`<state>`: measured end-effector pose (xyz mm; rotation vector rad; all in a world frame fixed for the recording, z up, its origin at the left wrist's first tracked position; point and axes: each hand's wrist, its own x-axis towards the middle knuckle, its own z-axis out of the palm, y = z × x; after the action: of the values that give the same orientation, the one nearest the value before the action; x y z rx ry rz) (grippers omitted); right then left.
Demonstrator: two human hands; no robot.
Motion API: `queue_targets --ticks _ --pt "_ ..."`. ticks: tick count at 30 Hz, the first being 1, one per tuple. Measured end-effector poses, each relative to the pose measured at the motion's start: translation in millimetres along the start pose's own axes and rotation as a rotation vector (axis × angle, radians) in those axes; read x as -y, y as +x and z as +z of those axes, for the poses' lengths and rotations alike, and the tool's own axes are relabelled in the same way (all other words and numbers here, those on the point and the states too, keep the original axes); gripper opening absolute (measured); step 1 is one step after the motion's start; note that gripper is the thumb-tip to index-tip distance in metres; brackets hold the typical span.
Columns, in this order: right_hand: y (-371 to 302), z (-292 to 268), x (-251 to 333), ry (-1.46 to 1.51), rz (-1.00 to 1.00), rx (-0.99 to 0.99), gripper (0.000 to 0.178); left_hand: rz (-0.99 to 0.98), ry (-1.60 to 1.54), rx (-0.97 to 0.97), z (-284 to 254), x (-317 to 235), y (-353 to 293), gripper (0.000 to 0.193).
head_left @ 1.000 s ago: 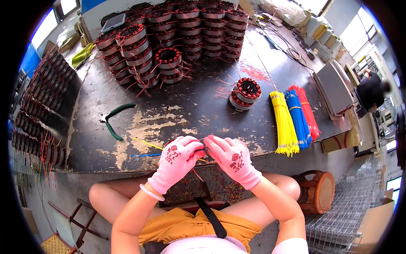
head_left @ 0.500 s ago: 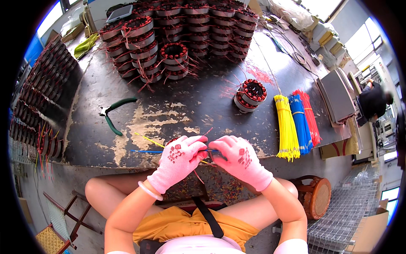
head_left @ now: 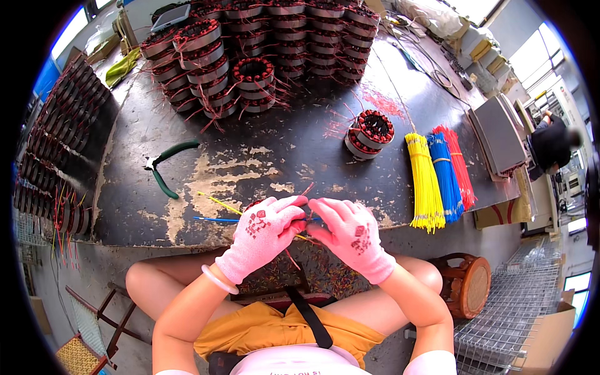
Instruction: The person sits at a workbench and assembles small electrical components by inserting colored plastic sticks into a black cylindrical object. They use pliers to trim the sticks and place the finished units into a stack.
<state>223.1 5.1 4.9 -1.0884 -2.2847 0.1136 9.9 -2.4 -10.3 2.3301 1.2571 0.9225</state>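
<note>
Both my hands wear pink gloves and meet at the table's near edge, fingers pinched together. My left hand (head_left: 257, 234) is closed around a blue wire (head_left: 215, 219), whose long end sticks out to the left. A yellow wire (head_left: 217, 202) slants out beside it. My right hand (head_left: 350, 232) pinches the blue wire's other end, right by the left fingertips. Thin reddish lead wires (head_left: 307, 189) poke up between the hands. A bit of a wound motor stator (head_left: 253, 205) shows behind the left hand, which hides most of it.
Green-handled cutters (head_left: 164, 169) lie at left. On the right are a small stator stack (head_left: 370, 134) and yellow (head_left: 425, 181), blue (head_left: 446, 178) and red (head_left: 460, 169) wire bundles. Tall stator stacks (head_left: 262, 37) fill the back; more (head_left: 53, 137) line the left.
My fingers have drawn closer together, the right hand shifting slightly left, and cover more of the blue wire at the joint. The whole view has shifted a little.
</note>
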Motion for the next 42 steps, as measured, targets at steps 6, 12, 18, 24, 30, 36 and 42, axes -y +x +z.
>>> queue_targets --ticks 6,12,18,24,30,36,42 --pt "3 -1 -9 1.224 0.933 0.557 0.030 -0.028 -0.051 0.009 -1 -4 -1 0.010" --pt "-1 -10 -2 0.212 0.044 0.181 0.013 -0.029 -0.055 -0.006 -1 -3 0 0.011" --pt "14 -5 -10 0.860 0.765 0.559 0.023 0.012 -0.036 0.011 -1 -6 3 0.012" --pt "-14 -49 -24 0.559 0.642 0.354 0.030 0.020 -0.007 0.058 -6 -2 -2 0.011" --pt "-16 -15 6 -0.218 0.008 0.058 0.029 0.010 0.000 0.052 -5 -4 -1 0.012" --pt "-9 10 -3 -0.031 -0.003 0.080 0.025 0.024 -0.023 0.050 -6 -4 0 0.013" --pt "-3 -11 0 1.003 0.894 0.579 0.014 0.015 -0.039 0.049 -6 -4 -1 0.014"
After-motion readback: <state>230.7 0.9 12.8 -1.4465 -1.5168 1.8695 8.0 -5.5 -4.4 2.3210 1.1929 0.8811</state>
